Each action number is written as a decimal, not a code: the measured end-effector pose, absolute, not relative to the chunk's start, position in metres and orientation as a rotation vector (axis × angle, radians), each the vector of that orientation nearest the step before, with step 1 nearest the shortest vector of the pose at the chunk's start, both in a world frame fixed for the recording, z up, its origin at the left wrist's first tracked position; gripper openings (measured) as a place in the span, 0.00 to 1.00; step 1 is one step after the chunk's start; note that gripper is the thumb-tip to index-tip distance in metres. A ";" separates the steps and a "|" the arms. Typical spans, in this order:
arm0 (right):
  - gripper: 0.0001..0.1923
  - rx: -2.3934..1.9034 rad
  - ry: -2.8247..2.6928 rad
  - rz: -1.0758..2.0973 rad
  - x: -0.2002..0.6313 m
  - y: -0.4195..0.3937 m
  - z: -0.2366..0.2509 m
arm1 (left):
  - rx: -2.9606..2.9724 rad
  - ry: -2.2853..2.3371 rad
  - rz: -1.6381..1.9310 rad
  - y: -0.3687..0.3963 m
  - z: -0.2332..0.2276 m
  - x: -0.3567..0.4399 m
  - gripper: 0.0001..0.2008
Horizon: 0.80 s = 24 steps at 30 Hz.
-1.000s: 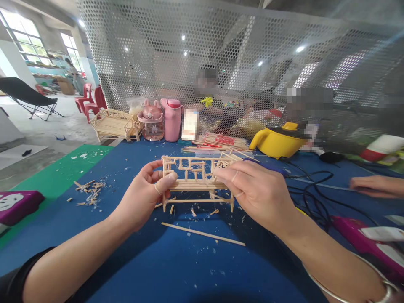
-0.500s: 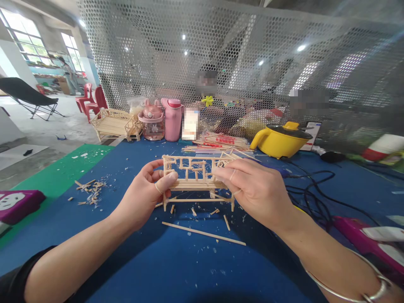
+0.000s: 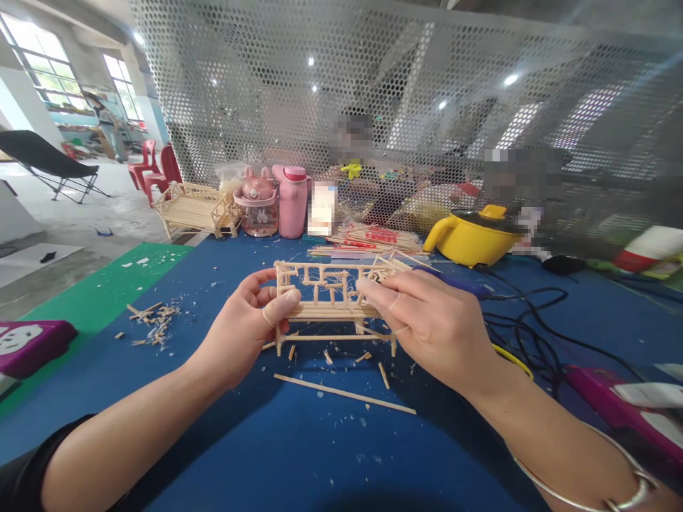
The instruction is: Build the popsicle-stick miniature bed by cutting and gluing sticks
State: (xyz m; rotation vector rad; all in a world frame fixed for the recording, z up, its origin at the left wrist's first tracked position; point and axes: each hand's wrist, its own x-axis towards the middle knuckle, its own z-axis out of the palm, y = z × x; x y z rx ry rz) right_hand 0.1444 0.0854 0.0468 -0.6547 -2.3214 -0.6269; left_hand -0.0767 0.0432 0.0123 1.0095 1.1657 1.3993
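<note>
A miniature bench [image 3: 331,311] made of thin wooden sticks stands upright in front of me, with a latticework back and wispy glue strands across it. My left hand [image 3: 248,323] is closed on its left end, thumb over the seat and fingers behind. At the right end, my right hand [image 3: 435,320] is closed, its thumb and fingers pinched around the back's corner; the fingers hide that part, and any small piece between them cannot be made out. A long loose stick [image 3: 344,393] lies nearer to me, with short stick offcuts [image 3: 383,375] scattered under and before the bench.
A larger stick-built bench [image 3: 195,210], a pink-lidded bottle [image 3: 260,206], a pink flask [image 3: 292,206], stick bundles [image 3: 368,240] and a yellow pot [image 3: 469,238] line the back. Black cables [image 3: 526,334] coil at right. An offcut pile [image 3: 154,320] lies left. Perforated metal screen [image 3: 267,92] behind.
My right hand has shifted slightly, its fingers still at the bench's right end. The left hand and bench look unmoved. A person in the far background has moved a little left.
</note>
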 end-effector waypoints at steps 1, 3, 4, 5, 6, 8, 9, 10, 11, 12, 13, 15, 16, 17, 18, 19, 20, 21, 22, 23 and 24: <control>0.15 -0.655 -2.316 -0.619 0.145 0.084 0.046 | 1.011 1.162 1.397 0.043 0.012 -0.077 0.26; 0.18 -0.676 -2.270 -0.561 0.145 0.082 0.045 | 1.010 1.153 1.396 0.043 0.012 -0.077 0.26; 0.19 -0.715 -2.207 -0.505 0.146 0.080 0.043 | 1.007 1.149 1.397 0.043 0.013 -0.077 0.25; 0.18 -0.778 -2.110 -0.428 0.146 0.079 0.041 | 1.001 1.144 1.403 0.043 0.013 -0.077 0.25; 0.18 -0.862 -1.998 -0.323 0.146 0.078 0.038 | 0.992 1.138 1.410 0.043 0.013 -0.077 0.25; 0.15 -1.039 -1.825 -0.046 0.146 0.077 0.032 | 0.966 1.118 1.429 0.043 0.012 -0.077 0.25; 0.14 -1.109 -1.804 0.129 0.147 0.077 0.029 | 0.954 1.100 1.438 0.043 0.012 -0.076 0.25; 0.13 -1.153 -1.812 0.315 0.147 0.078 0.026 | 0.948 1.079 1.446 0.043 0.011 -0.075 0.24; 0.13 -1.171 -1.826 0.495 0.147 0.078 0.024 | 0.946 1.056 1.454 0.043 0.010 -0.073 0.23; 0.13 -1.167 -1.824 0.645 0.146 0.079 0.022 | 0.949 1.034 1.464 0.043 0.009 -0.071 0.22; 0.13 -1.148 -1.796 0.750 0.146 0.080 0.021 | 0.953 1.019 1.474 0.044 0.007 -0.069 0.21; 0.14 -1.106 -1.694 0.829 0.146 0.082 0.019 | 0.973 1.028 1.472 0.044 0.004 -0.065 0.20; 0.14 -1.092 -1.653 0.826 0.146 0.083 0.019 | 0.992 1.059 1.452 0.044 0.003 -0.063 0.21; 0.15 -1.080 -1.629 0.815 0.146 0.083 0.018 | 1.018 1.108 1.420 0.043 0.001 -0.062 0.22; 0.15 -1.064 -1.616 0.798 0.146 0.084 0.017 | 1.051 1.179 1.381 0.042 0.001 -0.061 0.23; 0.15 -1.047 -1.616 0.775 0.147 0.084 0.016 | 1.088 1.266 1.343 0.040 0.001 -0.062 0.26; 0.15 -1.031 -1.624 0.746 0.147 0.084 0.015 | 1.128 1.366 1.323 0.037 0.003 -0.063 0.29; 0.15 -1.016 -1.634 0.713 0.148 0.085 0.013 | 1.175 1.469 1.334 0.034 0.007 -0.066 0.32; 0.15 -1.004 -1.648 0.687 0.148 0.085 0.012 | 1.235 1.564 1.379 0.031 0.013 -0.068 0.35; 0.15 -0.994 -1.666 0.673 0.149 0.085 0.011 | 1.311 1.641 1.461 0.029 0.020 -0.071 0.37; 0.16 -0.982 -1.684 0.670 0.149 0.086 0.010 | 1.411 1.675 1.565 0.027 0.028 -0.073 0.38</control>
